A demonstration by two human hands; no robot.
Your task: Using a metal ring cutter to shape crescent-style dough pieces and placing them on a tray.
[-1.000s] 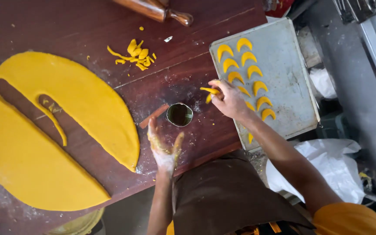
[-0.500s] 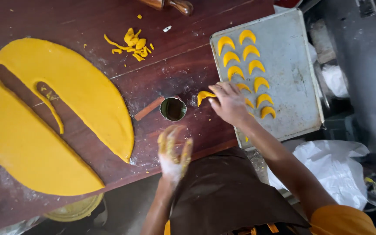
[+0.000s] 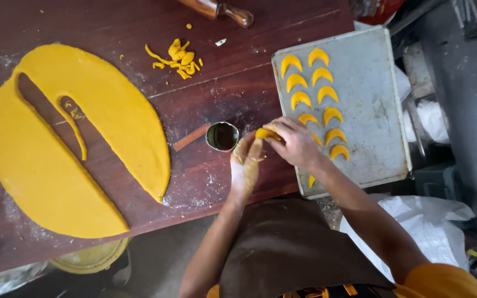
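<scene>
Ten crescents (image 3: 313,88) lie right of both hands; left hand (image 3: 245,163) and right hand (image 3: 293,143) pinch another dough piece (image 3: 264,133); most dough sheet (image 3: 67,149) remains uncut.

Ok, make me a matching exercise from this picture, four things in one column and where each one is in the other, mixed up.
Things:
1. Round cutter
2. Rolling pin
3. Dough scraps
4. Crescents

Places:
A. On the metal tray
B. At the table's top edge, partly out of view
C. Just left of the two hands, left hand and right hand
D. In a small pile between the dough sheet and the tray

Pairs: 1-C, 2-B, 3-D, 4-A
</scene>
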